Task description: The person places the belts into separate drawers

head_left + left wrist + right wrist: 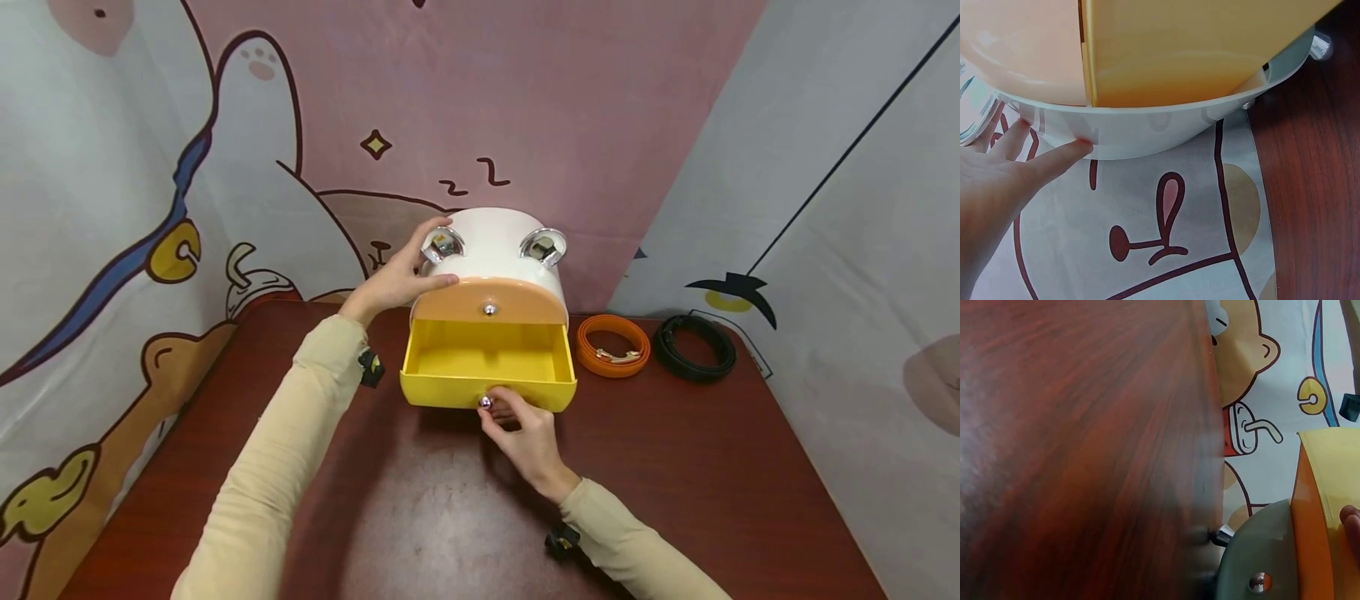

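A small white drawer cabinet point(491, 242) with two shiny round silver eyes stands at the back of the table. Its lower yellow drawer point(442, 393) is pulled out, with nothing inside, below a closed peach drawer point(457, 302). My right hand point(531, 442) pinches the drawer's silver knob point(485, 402) between thumb and fingers. The left hand point(393, 279) rests on the cabinet's upper left side beside one eye, fingers spread. In the left wrist view, straight fingertips touch the white shell point(1147, 128). Only a fingertip point(1352, 525) of the right hand shows in the right wrist view.
Right of the cabinet lie a coiled orange belt point(582, 346) with a gold buckle and a coiled black belt point(723, 362). The dark red wooden table point(420, 517) meets a cartoon-printed cloth point(600, 108) behind and at both sides.
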The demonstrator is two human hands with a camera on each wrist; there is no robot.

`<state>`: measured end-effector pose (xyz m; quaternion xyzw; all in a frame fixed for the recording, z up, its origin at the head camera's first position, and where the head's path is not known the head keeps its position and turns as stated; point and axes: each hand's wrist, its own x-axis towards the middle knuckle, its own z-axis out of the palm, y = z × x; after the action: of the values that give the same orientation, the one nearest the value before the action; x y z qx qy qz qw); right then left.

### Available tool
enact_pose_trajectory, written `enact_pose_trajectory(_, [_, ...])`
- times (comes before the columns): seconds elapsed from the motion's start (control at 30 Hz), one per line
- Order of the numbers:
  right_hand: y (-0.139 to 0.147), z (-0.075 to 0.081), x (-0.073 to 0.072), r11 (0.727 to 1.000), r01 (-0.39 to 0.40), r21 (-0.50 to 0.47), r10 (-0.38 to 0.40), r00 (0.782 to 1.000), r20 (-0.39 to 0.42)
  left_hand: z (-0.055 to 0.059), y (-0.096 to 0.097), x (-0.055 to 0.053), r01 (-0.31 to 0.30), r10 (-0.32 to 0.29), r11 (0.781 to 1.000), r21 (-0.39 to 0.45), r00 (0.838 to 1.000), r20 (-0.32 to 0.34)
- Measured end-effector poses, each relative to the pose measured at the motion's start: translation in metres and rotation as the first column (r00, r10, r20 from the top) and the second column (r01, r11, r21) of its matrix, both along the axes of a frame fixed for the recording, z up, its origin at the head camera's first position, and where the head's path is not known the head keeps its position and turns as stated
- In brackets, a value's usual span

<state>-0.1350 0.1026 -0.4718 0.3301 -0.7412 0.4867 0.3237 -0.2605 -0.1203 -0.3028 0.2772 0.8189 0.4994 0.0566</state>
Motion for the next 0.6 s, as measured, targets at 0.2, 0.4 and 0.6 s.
enact_pose_trajectory(0.2, [0.001,-0.003,0.003,1.000,-0.011,0.012,0.011,1.000,-0.005,0.000,0.001,0.000,-0.004,0.004,1.000,0.004,1.000,0.007])
enact_pose_trajectory(0.4, [0.003,-0.002,0.008,0.999,-0.024,0.032,0.023,1.000,0.013,0.001,0.000,0.001,-0.009,0.009,1.000,-0.006,1.000,-0.001])
enact_pose_trajectory(0.6, [0.003,-0.002,0.013,0.998,-0.040,0.045,0.041,0.999,-0.002,0.001,0.001,0.001,-0.017,0.017,1.000,-0.017,1.000,0.003])
